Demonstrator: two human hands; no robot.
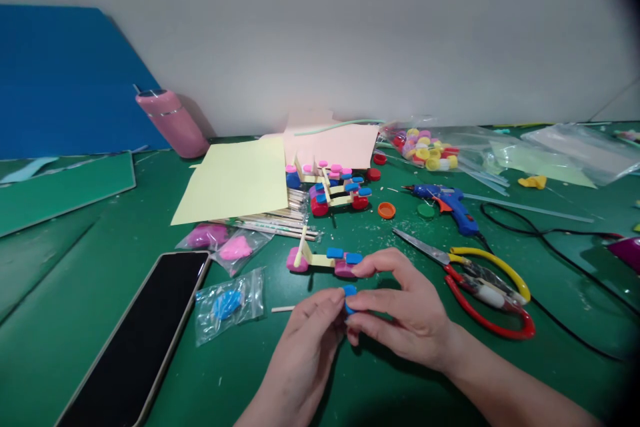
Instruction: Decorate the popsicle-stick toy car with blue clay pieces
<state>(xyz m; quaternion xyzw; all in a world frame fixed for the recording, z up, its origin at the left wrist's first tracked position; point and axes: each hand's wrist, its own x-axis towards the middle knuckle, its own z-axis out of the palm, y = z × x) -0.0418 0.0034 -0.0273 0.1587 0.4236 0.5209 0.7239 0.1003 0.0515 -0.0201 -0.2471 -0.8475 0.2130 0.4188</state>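
Observation:
Both of my hands meet low in the middle of the view around a small piece of blue modelling clay (349, 291). My left hand (313, 337) pinches it from the left, and my right hand (407, 310) presses it from the right. Just beyond my fingers stands a small toy vehicle (323, 260) with pink wheels, a pale stick body and two blue pads on top. A right fingertip lies at its right end; whether it touches is unclear. A thin pale stick (283, 309) pokes out left of my left hand. A bag of blue clay (229, 305) lies further left.
More toy vehicles (340, 195) stand behind. On the right are scissors (480, 287), a blue glue gun (445, 203) with its cord, and a bag of bottle caps (425, 148). On the left lie a phone (137, 340), yellow paper (240, 180) and a leaning pink tumbler (173, 123).

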